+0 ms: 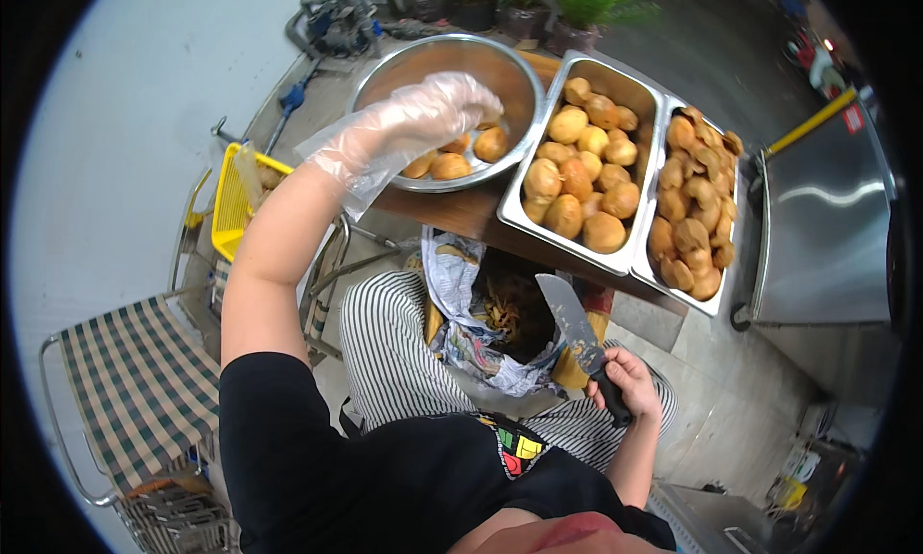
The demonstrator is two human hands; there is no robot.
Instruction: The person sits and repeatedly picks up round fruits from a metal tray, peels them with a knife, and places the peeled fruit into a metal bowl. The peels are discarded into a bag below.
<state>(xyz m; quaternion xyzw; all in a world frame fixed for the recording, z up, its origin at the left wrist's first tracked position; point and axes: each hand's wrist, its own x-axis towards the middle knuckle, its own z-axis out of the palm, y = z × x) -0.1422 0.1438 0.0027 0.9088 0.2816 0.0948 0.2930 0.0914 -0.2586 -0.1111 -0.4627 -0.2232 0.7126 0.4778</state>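
Note:
My left hand (461,107), in a clear plastic glove, reaches over a steel bowl (530,132); its fingers are curled and partly hidden, so I cannot tell whether they hold anything. Under and beside it in the bowl lie several round golden-brown pieces of produce (451,167). My right hand (627,381), bare, grips the black handle of a broad-bladed knife (566,316), its stained blade pointing up and left. Below the blade, between my knees, a bin lined with printed sheeting (461,345) holds peelings (505,316).
Right of the bowl on the wooden table (447,215) stand a steel pan (513,202) of similar produce and another pan (707,307) heaped with brown, lumpy pieces. A yellow basket (229,208) and checkered chair (144,381) are left; a wheeled metal cart (829,244) is right.

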